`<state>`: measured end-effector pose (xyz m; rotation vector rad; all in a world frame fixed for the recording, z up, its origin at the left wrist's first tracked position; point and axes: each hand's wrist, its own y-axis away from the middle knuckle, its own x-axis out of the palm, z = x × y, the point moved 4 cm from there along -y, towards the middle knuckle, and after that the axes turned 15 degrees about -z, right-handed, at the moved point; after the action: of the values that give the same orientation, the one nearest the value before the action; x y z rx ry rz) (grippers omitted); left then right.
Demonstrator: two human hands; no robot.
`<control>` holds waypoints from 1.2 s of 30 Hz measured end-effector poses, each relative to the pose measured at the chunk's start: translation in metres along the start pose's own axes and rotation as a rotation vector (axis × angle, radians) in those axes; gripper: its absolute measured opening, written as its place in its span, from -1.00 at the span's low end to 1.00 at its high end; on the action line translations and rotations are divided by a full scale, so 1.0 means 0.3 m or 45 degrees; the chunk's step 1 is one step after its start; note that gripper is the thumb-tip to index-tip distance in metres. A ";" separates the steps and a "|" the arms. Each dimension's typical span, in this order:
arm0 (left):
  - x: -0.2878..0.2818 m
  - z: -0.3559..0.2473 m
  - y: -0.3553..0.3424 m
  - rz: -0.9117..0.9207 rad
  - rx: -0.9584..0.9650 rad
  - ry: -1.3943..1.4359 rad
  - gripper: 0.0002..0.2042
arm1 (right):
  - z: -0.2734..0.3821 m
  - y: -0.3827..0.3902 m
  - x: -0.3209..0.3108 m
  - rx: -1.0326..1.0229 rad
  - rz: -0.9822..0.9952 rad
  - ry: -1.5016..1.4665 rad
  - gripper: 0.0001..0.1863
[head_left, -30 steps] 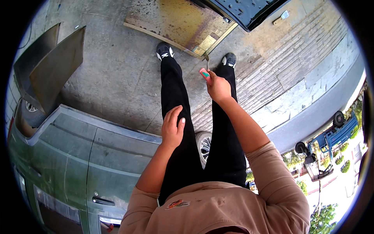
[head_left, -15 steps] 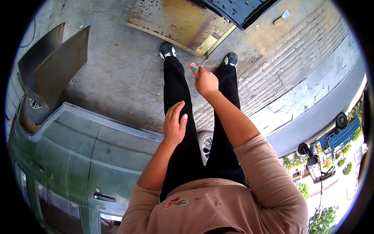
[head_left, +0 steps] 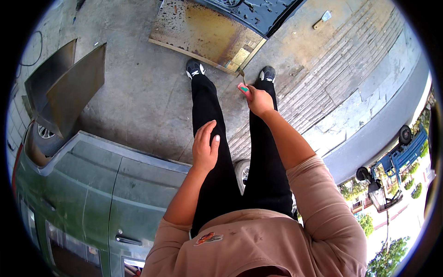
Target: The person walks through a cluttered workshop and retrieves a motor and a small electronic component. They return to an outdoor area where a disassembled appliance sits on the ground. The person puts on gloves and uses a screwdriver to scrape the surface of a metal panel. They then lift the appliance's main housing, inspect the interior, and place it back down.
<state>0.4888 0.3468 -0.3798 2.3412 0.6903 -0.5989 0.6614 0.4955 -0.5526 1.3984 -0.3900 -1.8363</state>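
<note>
right hand (head_left: 259, 99) grips small pink-green tool (head_left: 242, 87), now raised further toward rusty metal sheet (head_left: 203, 32) upper centre | left hand (head_left: 205, 147) open, empty, mid-frame over black trousers (head_left: 217, 138), unchanged

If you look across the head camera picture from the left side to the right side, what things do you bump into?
Leaning metal panels → green car → left hand → right hand holding a pink-and-green handled tool → small scraper on the ground → blue vehicle far right.
</note>
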 end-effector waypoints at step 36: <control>-0.032 -0.043 0.046 0.078 0.116 -0.094 -0.65 | -0.286 0.086 -0.078 -0.205 0.028 0.014 -0.53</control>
<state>0.4928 0.3430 -0.3594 2.4016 0.5665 -0.6988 0.7522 0.5137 -0.5498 1.2891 -0.2455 -1.7994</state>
